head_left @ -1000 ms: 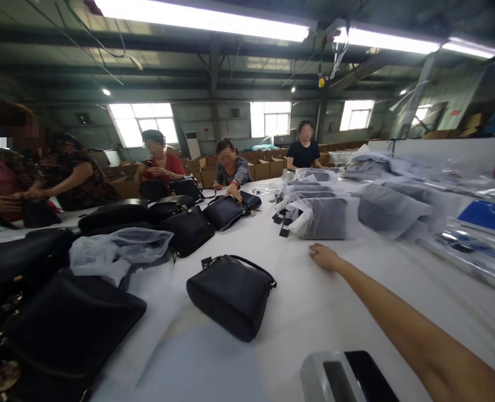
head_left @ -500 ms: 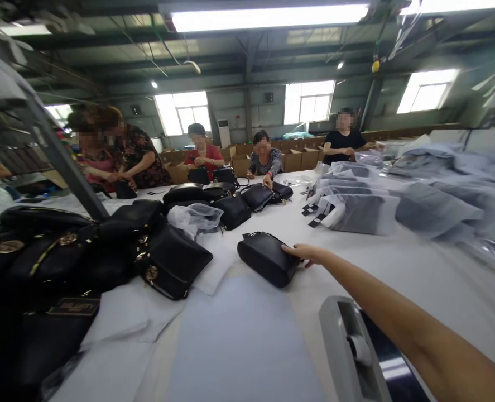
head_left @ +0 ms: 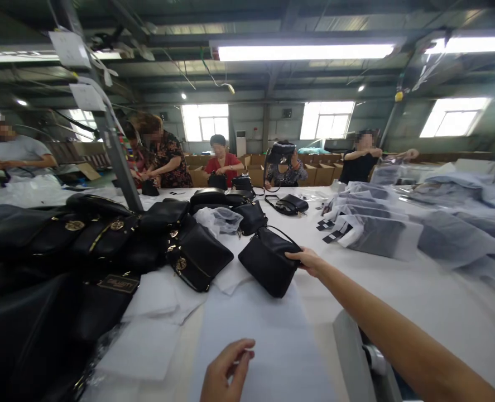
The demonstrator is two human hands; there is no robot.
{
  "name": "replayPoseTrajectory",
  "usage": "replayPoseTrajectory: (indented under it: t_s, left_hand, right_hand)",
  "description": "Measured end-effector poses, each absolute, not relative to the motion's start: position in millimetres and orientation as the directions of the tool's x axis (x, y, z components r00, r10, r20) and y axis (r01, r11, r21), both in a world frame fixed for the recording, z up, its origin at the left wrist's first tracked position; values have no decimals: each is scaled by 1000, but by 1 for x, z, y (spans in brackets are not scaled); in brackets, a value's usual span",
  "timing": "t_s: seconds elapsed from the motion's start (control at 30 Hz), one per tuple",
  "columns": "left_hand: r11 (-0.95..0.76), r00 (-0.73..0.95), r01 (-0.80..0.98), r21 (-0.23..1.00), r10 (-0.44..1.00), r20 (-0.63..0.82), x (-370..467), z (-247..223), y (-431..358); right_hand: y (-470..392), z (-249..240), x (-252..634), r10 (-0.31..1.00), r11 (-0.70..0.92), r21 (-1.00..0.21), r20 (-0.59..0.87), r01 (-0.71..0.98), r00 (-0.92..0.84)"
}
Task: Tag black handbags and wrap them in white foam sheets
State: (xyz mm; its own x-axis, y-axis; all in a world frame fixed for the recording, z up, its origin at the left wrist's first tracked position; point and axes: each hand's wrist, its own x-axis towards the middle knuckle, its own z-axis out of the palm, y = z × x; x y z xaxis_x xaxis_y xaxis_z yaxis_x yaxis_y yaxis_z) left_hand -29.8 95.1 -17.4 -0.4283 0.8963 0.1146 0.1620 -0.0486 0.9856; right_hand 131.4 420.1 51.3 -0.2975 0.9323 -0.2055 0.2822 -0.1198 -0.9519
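A plain black handbag (head_left: 269, 262) with a thin strap stands tilted over the white table, and my right hand (head_left: 306, 261) grips its right edge. My left hand (head_left: 229, 368) is low in the middle, over a pale sheet (head_left: 264, 335); its fingers are curled but apart, with nothing between them. Just left of the held bag lies another black handbag (head_left: 203, 254) with a round gold charm, resting partly on white paper (head_left: 150, 340).
Many black bags (head_left: 83, 234) are heaped on the left around a metal post (head_left: 117, 156). Bags in translucent wrapping (head_left: 376, 234) lie on the right. A grey device (head_left: 351, 352) sits under my right forearm. Several people work across the table (head_left: 356, 285).
My right hand has lifted and turned the handbag upward. My left hand has come into view from below. Across the table, a person has raised a black bag. The view has shifted left and up.
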Motion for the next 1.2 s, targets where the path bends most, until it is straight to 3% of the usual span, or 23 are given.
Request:
replayPoseTrajectory:
  t_s: [0.17,0.37,0.5,0.77,0.93,1.0,1.03,1.13,1.2]
  left_hand:
    - [-37,-501,171,985,857,119,-57,15,79]
    - [-65,-680,484,873,599,422,-68,54,36]
    - [-31,-621,575,818,634,461,-65,60,2]
    - [96,-598,440,893,773,212,-46,18,-60]
    - [50,-587,372,927,786,193,-42,10,-70]
    - [26,-555,302,953,817,154,-44,13,-70]
    - [12,-535,262,965,834,136,-45,15,-70]
    - [-26,-477,180,983,872,111,-50,18,-70]
    - [-33,-437,163,986,893,102,-53,19,-70]
  right_hand:
    - [369,110,131,913,168,-963,70,212,-403]
    - [280,153,150,694,573,-756,244,315,-678]
    - [224,140,156,647,612,-717,210,335,-733]
    - [160,71,175,667,624,-660,171,418,-725]
    - [110,73,183,724,688,-485,516,540,-458]
    - [80,74,176,738,667,-519,560,535,-376]
    - [65,72,168,762,647,-574,516,502,-392]
    - [29,52,135,798,510,-775,265,372,-542]
    - [16,36,109,823,344,-902,156,261,-547]
